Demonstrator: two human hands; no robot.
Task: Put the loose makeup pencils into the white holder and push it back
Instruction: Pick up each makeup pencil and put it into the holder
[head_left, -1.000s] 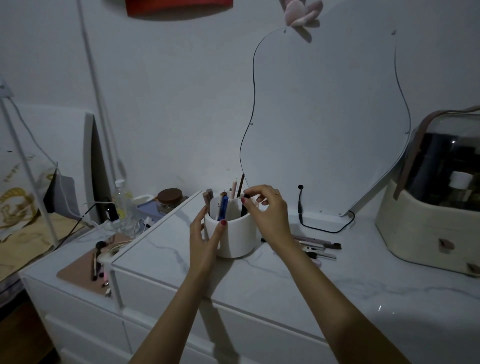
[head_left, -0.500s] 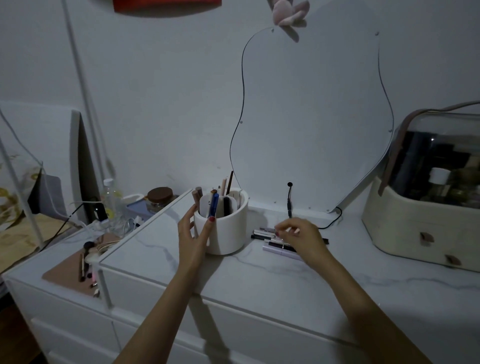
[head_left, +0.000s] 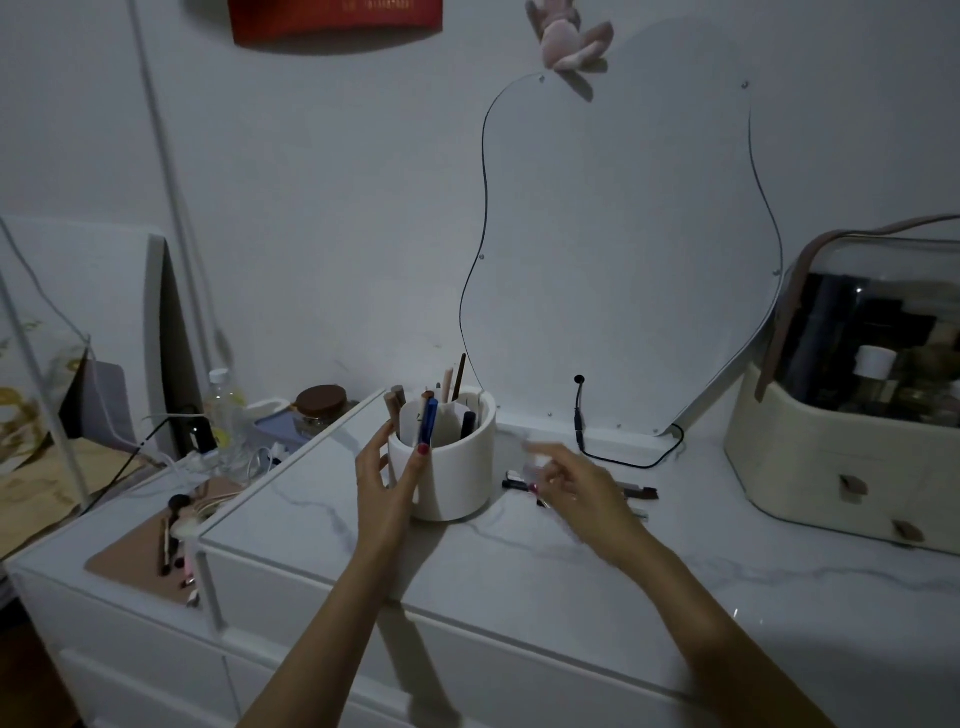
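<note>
Pencils (head_left: 639, 491) that are loose lie flat on my marble-look tabletop (head_left: 519, 566), just right of the white holder (head_left: 447, 467) and partly hidden under my right hand (head_left: 576, 488). I count a few dark slim sticks there, one with a brown end poking out to the right; the rest I cannot separate. The holder is a round white cup with inner dividers, standing upright near the back of the top, in front of the wavy mirror (head_left: 618, 260). Inside it stand several pencils and brushes: a blue pen (head_left: 429, 421) at the front, a dark one to the right, brown and cream tips rising at the back. My left hand (head_left: 387, 478) cups the holder's left wall, thumb on the rim by the blue pen, fingers spread in a loose, wide clasp. My right hand is blurred above the loose pencils with the fingers curled; whether it pinches one I cannot tell. At the far right sits a cream organiser box (head_left: 831, 467) with a clear domed lid, with bottles and dark tubes inside, well apart from the holder.
</note>
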